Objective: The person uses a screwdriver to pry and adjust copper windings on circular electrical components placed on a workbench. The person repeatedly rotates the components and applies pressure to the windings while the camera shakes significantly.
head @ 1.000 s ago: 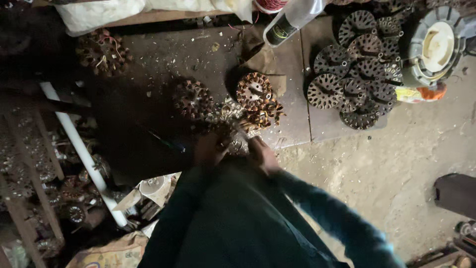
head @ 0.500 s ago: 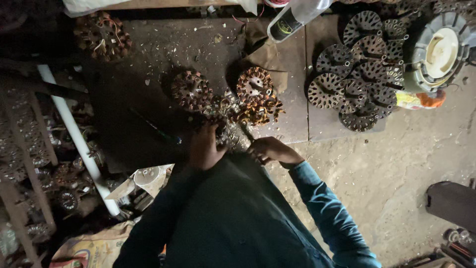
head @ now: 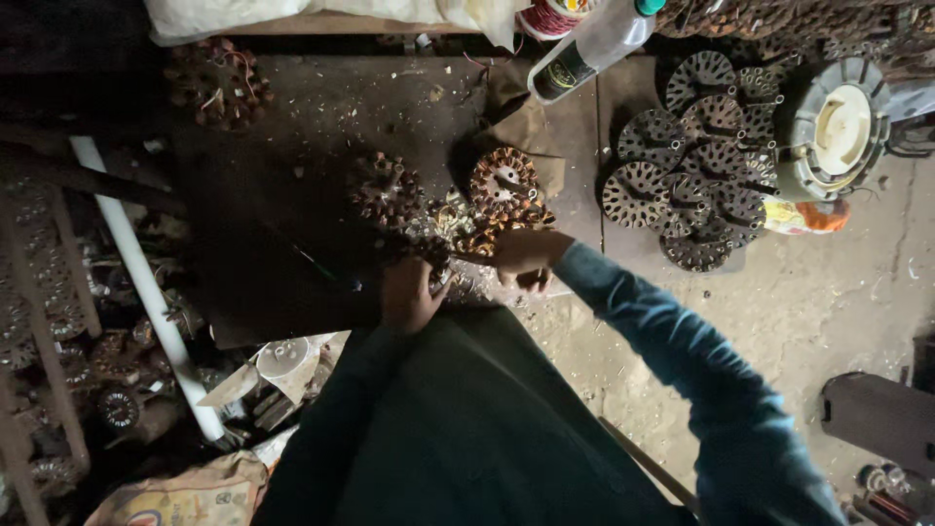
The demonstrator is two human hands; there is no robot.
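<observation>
My left hand is at the near edge of a dark board, fingers closed on a small dark stator with tangled wire. My right hand is just to its right, fingers curled, touching the low side of a copper-wound stator. What the right hand's fingers hold is hidden. Another wound stator lies left of them. Both sleeves are dark teal.
A pile of bare slotted stator cores lies at right, beside a round grey motor housing. A plastic bottle lies at the top. At left, a white pipe crosses racks of parts. A further wound stator sits top left.
My right hand has moved up and left from my lap onto the copper-wound stator. My left hand stays by the wire tangle. The view has shifted slightly.
</observation>
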